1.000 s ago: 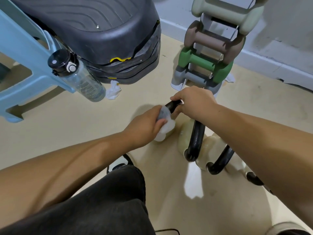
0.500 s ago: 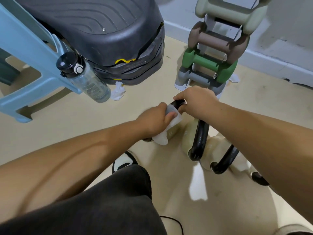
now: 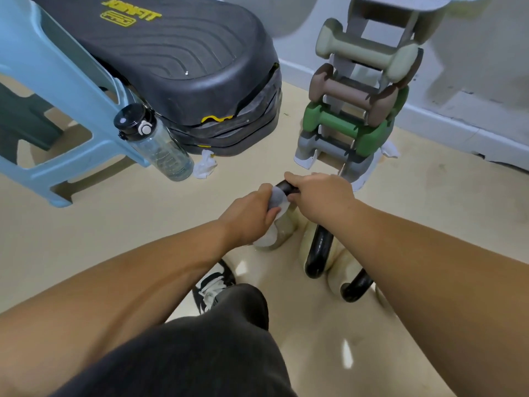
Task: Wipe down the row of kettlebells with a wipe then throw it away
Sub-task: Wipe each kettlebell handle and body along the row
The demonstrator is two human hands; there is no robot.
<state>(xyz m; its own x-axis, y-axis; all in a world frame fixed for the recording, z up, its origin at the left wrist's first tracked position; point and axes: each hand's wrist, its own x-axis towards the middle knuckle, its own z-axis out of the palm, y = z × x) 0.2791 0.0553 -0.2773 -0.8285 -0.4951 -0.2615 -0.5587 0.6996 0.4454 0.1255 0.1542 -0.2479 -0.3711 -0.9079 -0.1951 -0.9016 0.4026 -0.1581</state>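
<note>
A row of cream kettlebells with black handles stands on the floor. My right hand (image 3: pixel 320 196) grips the black handle (image 3: pixel 286 187) of the farthest kettlebell (image 3: pixel 283 230). My left hand (image 3: pixel 252 216) holds a white wipe (image 3: pixel 277 197) wrapped against the left side of that handle. The wipe's lower end hangs over the kettlebell's cream body. A second kettlebell (image 3: pixel 317 253) and a third kettlebell (image 3: pixel 355 287) stand nearer to me, partly hidden under my right forearm.
A dumbbell rack (image 3: pixel 355 110) stands just behind the kettlebells by the wall. A black step platform (image 3: pixel 183 70), a blue plastic stool (image 3: pixel 60 90), a clear water bottle (image 3: pixel 157 144) and a crumpled tissue (image 3: pixel 204 167) lie to the left. My knee and shoe (image 3: pixel 213 290) are below.
My left hand has slid the wipe up the handle's left side towards the top. My right hand keeps its grip on the handle. The view has tilted up slightly.
</note>
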